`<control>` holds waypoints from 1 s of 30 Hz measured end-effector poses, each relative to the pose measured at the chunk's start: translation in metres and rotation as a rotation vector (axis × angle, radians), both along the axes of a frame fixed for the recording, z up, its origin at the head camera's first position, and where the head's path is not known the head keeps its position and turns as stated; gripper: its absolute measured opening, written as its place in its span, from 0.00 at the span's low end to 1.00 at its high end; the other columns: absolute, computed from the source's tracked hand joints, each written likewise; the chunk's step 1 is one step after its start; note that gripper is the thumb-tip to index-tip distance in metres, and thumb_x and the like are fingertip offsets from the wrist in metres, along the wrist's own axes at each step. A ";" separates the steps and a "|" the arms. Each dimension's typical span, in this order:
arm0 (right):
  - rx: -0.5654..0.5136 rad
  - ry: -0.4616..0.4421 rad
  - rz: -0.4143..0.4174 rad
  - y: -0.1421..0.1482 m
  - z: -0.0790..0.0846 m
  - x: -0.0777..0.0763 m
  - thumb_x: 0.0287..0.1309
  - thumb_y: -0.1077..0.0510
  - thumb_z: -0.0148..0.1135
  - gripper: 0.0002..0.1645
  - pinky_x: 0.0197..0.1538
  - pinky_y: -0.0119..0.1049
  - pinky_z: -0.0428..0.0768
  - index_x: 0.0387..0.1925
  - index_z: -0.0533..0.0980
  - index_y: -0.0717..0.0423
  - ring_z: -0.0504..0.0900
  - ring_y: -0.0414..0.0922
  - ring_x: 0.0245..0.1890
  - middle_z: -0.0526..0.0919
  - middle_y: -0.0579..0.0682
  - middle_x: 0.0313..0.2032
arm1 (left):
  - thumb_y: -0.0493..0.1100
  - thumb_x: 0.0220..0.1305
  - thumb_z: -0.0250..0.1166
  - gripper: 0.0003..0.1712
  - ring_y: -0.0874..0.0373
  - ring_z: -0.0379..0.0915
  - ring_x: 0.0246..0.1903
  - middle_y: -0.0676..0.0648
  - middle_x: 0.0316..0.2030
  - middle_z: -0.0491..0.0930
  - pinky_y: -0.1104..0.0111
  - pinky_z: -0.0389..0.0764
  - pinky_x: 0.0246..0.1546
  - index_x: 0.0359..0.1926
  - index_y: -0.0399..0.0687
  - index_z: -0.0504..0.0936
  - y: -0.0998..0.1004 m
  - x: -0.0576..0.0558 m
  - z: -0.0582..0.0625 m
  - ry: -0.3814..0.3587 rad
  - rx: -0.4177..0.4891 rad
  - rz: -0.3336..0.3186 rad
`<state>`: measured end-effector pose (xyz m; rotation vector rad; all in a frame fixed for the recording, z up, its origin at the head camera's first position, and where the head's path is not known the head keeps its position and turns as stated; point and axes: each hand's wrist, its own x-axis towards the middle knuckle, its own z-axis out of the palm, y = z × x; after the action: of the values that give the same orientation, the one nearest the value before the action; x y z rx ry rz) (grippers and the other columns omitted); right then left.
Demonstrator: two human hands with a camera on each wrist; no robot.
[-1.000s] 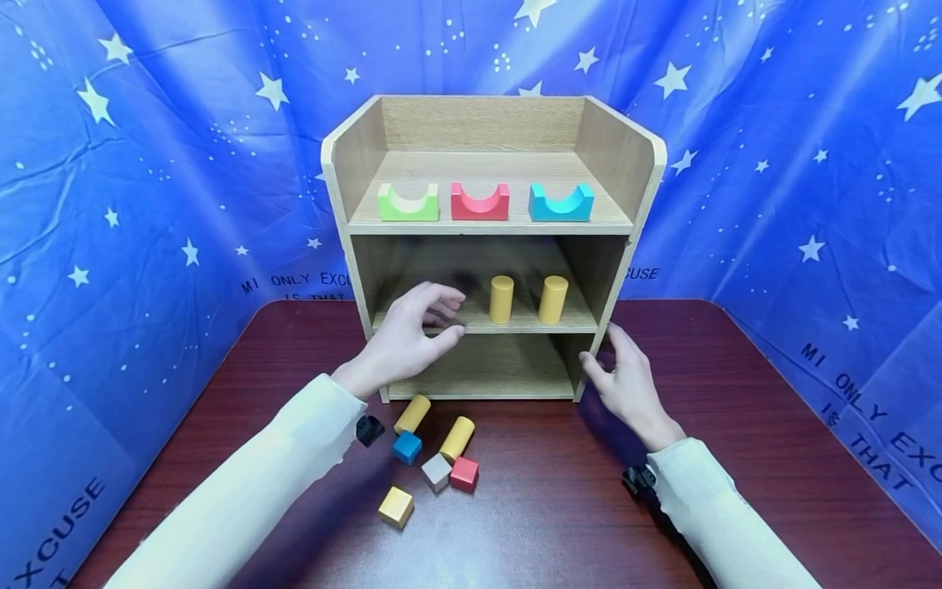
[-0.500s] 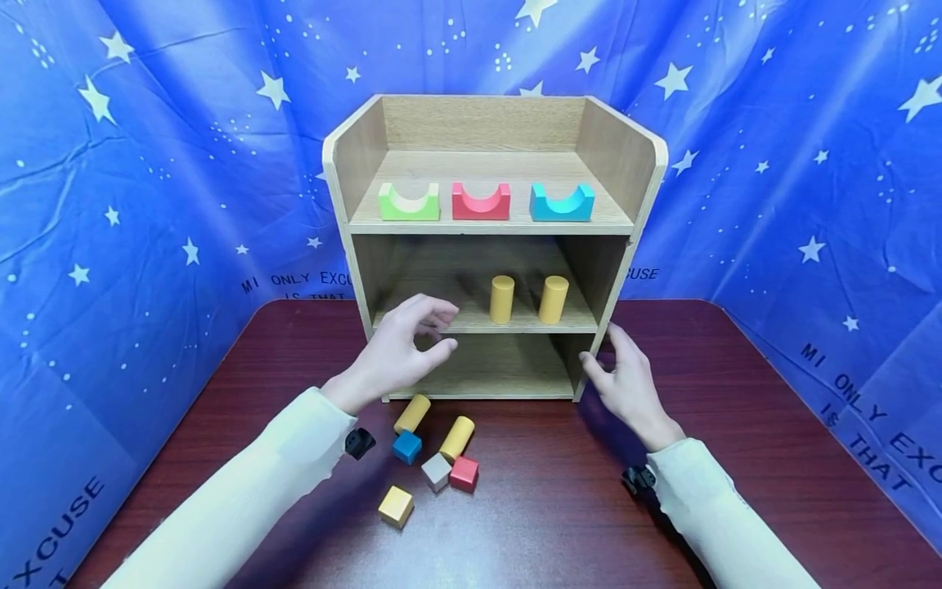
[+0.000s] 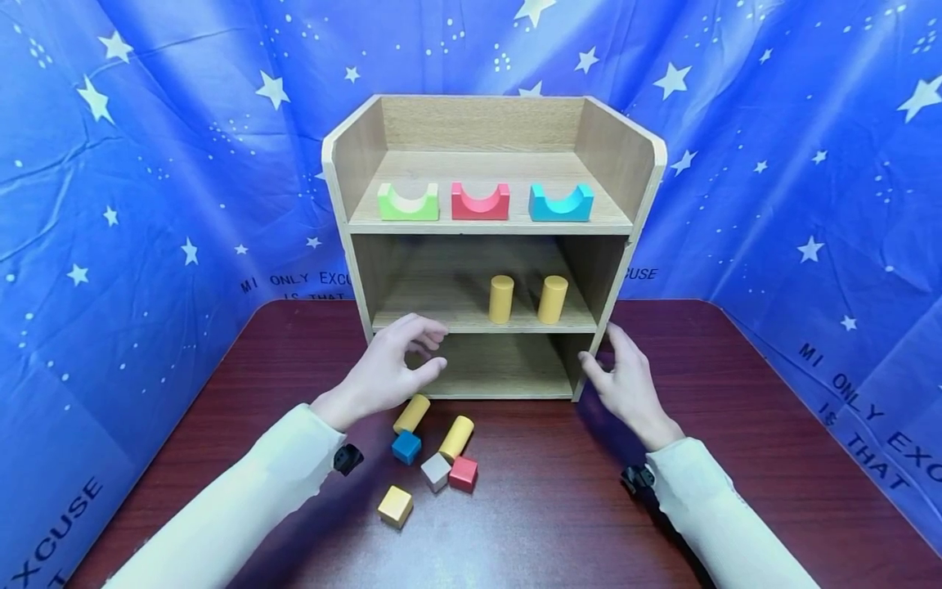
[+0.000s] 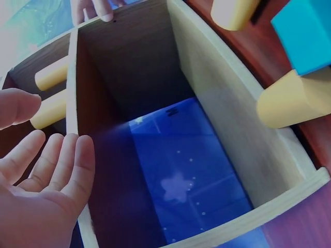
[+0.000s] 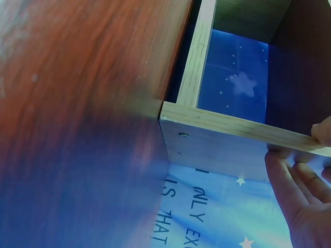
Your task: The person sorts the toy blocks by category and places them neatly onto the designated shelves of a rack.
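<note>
Pinches the right side panel of a wooden shelf unit (image 3: 482,127) with the right hand (image 3: 631,384), thumb at the front edge, fingers bent against the outer face. Holds the left hand (image 3: 386,364) in front of the unit, toward the left end of the middle board, with thumb and fingers apart and the palm bare in the left wrist view; cannot tell about contact with the board's edge. Has two yellow cylinders on the middle shelf, toward the right: a left upright cylinder (image 3: 501,300) and a right upright cylinder (image 3: 553,299), near each other but apart. Shows on the top shelf, left to right, a green arch block (image 3: 408,211), a red arch block (image 3: 480,211) and a cyan arch block (image 3: 561,211), all with hollows facing up. Includes on the dark red tabletop (image 3: 545,507), before the unit's left half, a left lying cylinder (image 3: 411,415) with a blue cube (image 3: 406,447) just beside its near end, a right lying cylinder (image 3: 457,438) with a grey cube (image 3: 436,472) and a red cube (image 3: 464,474) close by, and, nearest the viewer, a yellow cube (image 3: 395,507). Ends behind in a blue curtain (image 3: 184,98) with white stars and black lettering.
</note>
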<state>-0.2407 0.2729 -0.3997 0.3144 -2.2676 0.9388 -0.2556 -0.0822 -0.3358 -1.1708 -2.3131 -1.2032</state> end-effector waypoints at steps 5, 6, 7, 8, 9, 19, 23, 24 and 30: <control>0.004 0.002 -0.003 -0.001 0.001 0.000 0.54 0.64 0.65 0.28 0.35 0.42 0.82 0.58 0.70 0.59 0.81 0.49 0.41 0.79 0.57 0.45 | 0.36 0.55 0.68 0.20 0.58 0.76 0.38 0.50 0.40 0.77 0.64 0.80 0.42 0.50 0.43 0.77 -0.004 0.003 -0.007 -0.006 -0.039 0.026; 0.005 0.002 -0.002 -0.001 0.001 0.001 0.54 0.63 0.65 0.28 0.35 0.41 0.82 0.58 0.70 0.59 0.81 0.49 0.41 0.79 0.57 0.45 | 0.36 0.55 0.69 0.20 0.59 0.76 0.38 0.50 0.39 0.77 0.64 0.80 0.42 0.50 0.44 0.77 -0.005 0.003 -0.009 -0.009 -0.047 0.032; 0.006 0.001 -0.001 -0.001 0.001 0.000 0.54 0.63 0.65 0.28 0.35 0.41 0.82 0.58 0.70 0.59 0.81 0.49 0.41 0.79 0.58 0.45 | 0.36 0.55 0.69 0.20 0.59 0.76 0.38 0.50 0.39 0.77 0.64 0.79 0.42 0.50 0.44 0.77 -0.006 0.004 -0.011 -0.011 -0.055 0.038; 0.006 0.001 -0.001 -0.001 0.001 0.001 0.54 0.63 0.65 0.28 0.35 0.42 0.82 0.58 0.70 0.59 0.81 0.50 0.41 0.79 0.58 0.45 | 0.36 0.55 0.69 0.20 0.59 0.77 0.38 0.50 0.39 0.77 0.64 0.79 0.42 0.50 0.44 0.77 -0.007 0.004 -0.012 -0.014 -0.060 0.042; 0.004 0.002 0.001 -0.001 0.001 0.001 0.54 0.64 0.65 0.28 0.35 0.44 0.82 0.58 0.70 0.59 0.81 0.50 0.41 0.79 0.58 0.45 | 0.36 0.54 0.69 0.20 0.58 0.77 0.38 0.51 0.39 0.77 0.64 0.79 0.42 0.49 0.44 0.78 -0.008 0.005 -0.013 -0.015 -0.065 0.046; 0.010 0.002 -0.012 -0.001 0.000 0.002 0.54 0.63 0.65 0.28 0.36 0.37 0.82 0.58 0.70 0.59 0.80 0.49 0.42 0.79 0.56 0.45 | 0.36 0.54 0.69 0.20 0.53 0.77 0.38 0.51 0.39 0.76 0.65 0.79 0.40 0.49 0.44 0.78 -0.014 0.004 -0.028 -0.032 -0.080 0.048; 0.014 0.006 -0.016 -0.001 0.000 0.002 0.53 0.63 0.65 0.29 0.37 0.25 0.78 0.58 0.70 0.58 0.80 0.49 0.43 0.79 0.55 0.45 | 0.35 0.53 0.70 0.20 0.55 0.77 0.37 0.51 0.39 0.76 0.66 0.79 0.40 0.49 0.44 0.78 -0.017 0.003 -0.033 -0.034 -0.092 0.062; 0.015 0.007 -0.016 -0.001 0.001 0.002 0.53 0.63 0.65 0.29 0.37 0.23 0.77 0.58 0.70 0.58 0.80 0.49 0.43 0.79 0.55 0.45 | 0.35 0.53 0.70 0.20 0.55 0.77 0.37 0.51 0.39 0.76 0.66 0.80 0.39 0.48 0.44 0.78 -0.018 0.002 -0.034 -0.032 -0.095 0.066; 0.009 0.006 -0.012 -0.001 0.002 0.002 0.53 0.64 0.65 0.29 0.36 0.22 0.77 0.59 0.70 0.58 0.80 0.49 0.43 0.79 0.56 0.46 | 0.35 0.52 0.70 0.19 0.53 0.78 0.36 0.51 0.37 0.76 0.65 0.80 0.38 0.47 0.44 0.78 -0.020 0.002 -0.041 -0.041 -0.085 0.078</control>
<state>-0.2389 0.2721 -0.3981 0.3067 -2.2661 0.9206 -0.2540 -0.1018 -0.3765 -1.0817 -2.4381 -1.1224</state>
